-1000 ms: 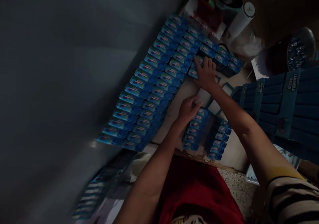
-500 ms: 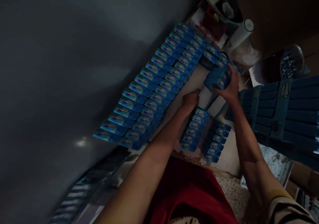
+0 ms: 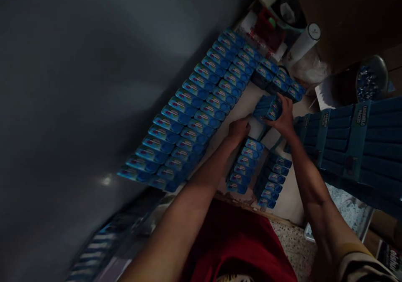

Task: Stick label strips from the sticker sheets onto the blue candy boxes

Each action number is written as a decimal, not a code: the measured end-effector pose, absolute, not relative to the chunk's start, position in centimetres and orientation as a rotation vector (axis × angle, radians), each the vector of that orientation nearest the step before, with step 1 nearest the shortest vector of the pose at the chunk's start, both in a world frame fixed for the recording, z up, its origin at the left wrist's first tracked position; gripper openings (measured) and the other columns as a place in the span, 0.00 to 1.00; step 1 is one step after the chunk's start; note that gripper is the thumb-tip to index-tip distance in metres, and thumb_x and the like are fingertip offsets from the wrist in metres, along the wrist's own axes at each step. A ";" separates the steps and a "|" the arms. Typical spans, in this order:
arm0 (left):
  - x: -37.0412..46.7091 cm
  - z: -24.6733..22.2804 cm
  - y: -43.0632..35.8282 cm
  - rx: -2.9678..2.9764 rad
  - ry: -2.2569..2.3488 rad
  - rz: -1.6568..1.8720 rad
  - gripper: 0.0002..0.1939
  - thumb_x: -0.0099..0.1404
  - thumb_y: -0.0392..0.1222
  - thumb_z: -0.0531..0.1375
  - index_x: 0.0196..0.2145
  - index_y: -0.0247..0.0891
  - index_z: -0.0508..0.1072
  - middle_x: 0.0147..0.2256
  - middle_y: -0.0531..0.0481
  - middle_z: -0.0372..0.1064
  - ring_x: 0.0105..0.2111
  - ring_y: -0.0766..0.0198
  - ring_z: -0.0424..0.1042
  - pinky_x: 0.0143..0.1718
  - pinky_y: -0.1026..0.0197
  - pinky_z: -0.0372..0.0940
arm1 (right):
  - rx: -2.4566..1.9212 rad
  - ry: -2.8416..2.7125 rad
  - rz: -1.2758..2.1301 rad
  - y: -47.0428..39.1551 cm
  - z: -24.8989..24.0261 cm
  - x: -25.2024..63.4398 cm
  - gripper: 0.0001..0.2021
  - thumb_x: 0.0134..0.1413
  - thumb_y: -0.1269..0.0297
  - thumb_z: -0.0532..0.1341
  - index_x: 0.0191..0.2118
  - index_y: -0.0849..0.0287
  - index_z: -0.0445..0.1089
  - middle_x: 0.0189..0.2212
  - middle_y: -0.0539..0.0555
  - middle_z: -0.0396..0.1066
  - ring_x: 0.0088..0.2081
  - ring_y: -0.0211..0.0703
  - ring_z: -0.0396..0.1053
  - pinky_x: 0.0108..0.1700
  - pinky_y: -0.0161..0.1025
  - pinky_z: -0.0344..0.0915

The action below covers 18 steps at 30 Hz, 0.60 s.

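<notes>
The right hand's [image 3: 285, 119] thumb and fingers clasp a small block of boxes [image 3: 266, 107] over the table [image 3: 292, 190], while the left hand [image 3: 238, 130] curls nearby, its grip impossible to tell. The block looks light, stiff yet crushable, its smooth cartons likely to slip apart unless pressed from both ends. Around it stand 2 short rows [image 3: 246, 160], longer rows [image 3: 201, 85] by the dim grey wall [image 3: 78, 85], and a white cylinder [image 3: 303, 43].

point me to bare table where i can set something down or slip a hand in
Bare tabletop shows between the long box rows and the held stack, and between the short rows and right forearm. Crowded: the far edge by the white cylinder.
</notes>
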State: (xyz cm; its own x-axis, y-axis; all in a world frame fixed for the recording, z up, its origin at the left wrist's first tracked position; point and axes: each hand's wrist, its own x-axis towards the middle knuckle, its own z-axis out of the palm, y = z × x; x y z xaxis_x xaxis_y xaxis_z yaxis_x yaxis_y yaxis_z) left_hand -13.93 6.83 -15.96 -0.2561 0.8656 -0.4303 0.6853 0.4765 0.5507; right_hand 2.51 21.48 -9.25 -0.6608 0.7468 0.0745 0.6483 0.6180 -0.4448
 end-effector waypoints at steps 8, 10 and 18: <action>-14.0 -15.8 6.6 1.270 2.005 0.337 0.35 0.74 0.38 0.53 0.77 0.46 0.61 0.59 0.40 0.78 0.56 0.46 0.78 0.56 0.49 0.70 | -1.270 -2.722 0.406 22.5 -10.9 0.9 0.49 0.53 0.41 0.71 0.75 0.56 0.57 0.67 0.68 0.59 0.68 0.70 0.61 0.70 0.70 0.59; -13.8 -16.2 6.5 1.269 2.000 0.345 0.35 0.74 0.38 0.53 0.77 0.45 0.61 0.59 0.40 0.78 0.56 0.45 0.78 0.56 0.49 0.69 | -1.268 -2.781 0.373 22.5 -11.2 0.1 0.49 0.55 0.41 0.70 0.76 0.56 0.56 0.70 0.70 0.57 0.72 0.72 0.56 0.73 0.72 0.53; -13.6 -16.7 5.7 1.218 1.940 0.505 0.31 0.77 0.45 0.56 0.75 0.44 0.64 0.60 0.39 0.77 0.58 0.46 0.77 0.57 0.50 0.71 | -1.288 -3.043 0.329 21.9 -10.5 -1.8 0.58 0.57 0.35 0.69 0.81 0.60 0.42 0.81 0.75 0.32 0.81 0.74 0.31 0.73 0.82 0.34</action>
